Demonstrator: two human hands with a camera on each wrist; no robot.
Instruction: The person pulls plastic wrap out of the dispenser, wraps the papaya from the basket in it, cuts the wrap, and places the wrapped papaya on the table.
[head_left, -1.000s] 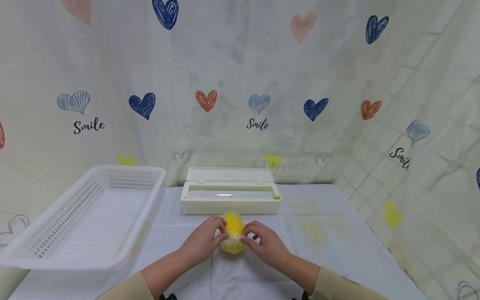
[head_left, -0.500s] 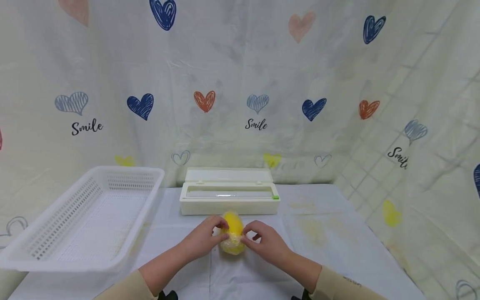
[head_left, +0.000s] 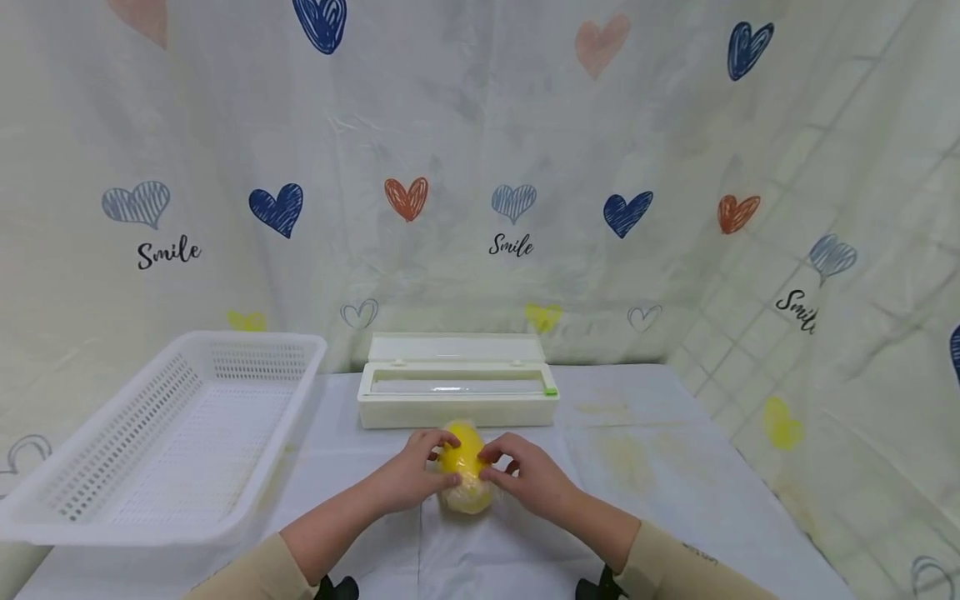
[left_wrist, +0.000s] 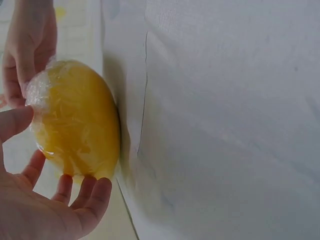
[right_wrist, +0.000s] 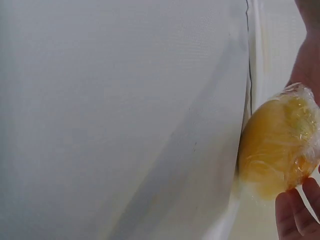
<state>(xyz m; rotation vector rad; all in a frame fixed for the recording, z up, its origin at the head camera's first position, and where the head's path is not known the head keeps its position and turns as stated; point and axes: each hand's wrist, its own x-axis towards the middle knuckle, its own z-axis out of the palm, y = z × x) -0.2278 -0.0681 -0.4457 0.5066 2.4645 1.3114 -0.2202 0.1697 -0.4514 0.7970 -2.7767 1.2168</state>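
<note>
A yellow oval fruit (head_left: pixel 467 450), wrapped in crinkled cling film, rests on the white-covered table between the two hands. What kind of fruit it is cannot be told. My left hand (head_left: pixel 411 473) holds its left side, thumb toward me and fingertips on the far part. In the left wrist view those fingertips touch the lower end of the wrapped fruit (left_wrist: pixel 80 120), and bunched film shows at its upper left. My right hand (head_left: pixel 538 477) pinches at the film on the right side with curled fingers. Several fingertips touch the fruit (right_wrist: pixel 270 145) in the right wrist view.
Behind the fruit stands a white cling film dispenser (head_left: pixel 457 414), its lid raised and a film roll inside. To the left is a large white plastic basket (head_left: pixel 315 371) with slotted sides. A curtain (head_left: pixel 450 283) printed with hearts hangs behind the table (head_left: pixel 622 517).
The hands have shifted slightly on the fruit, with the right fingers reaching farther over its right side. The fruit has turned a little, and its film-covered near end looks different. Dispenser and basket stay put.
</note>
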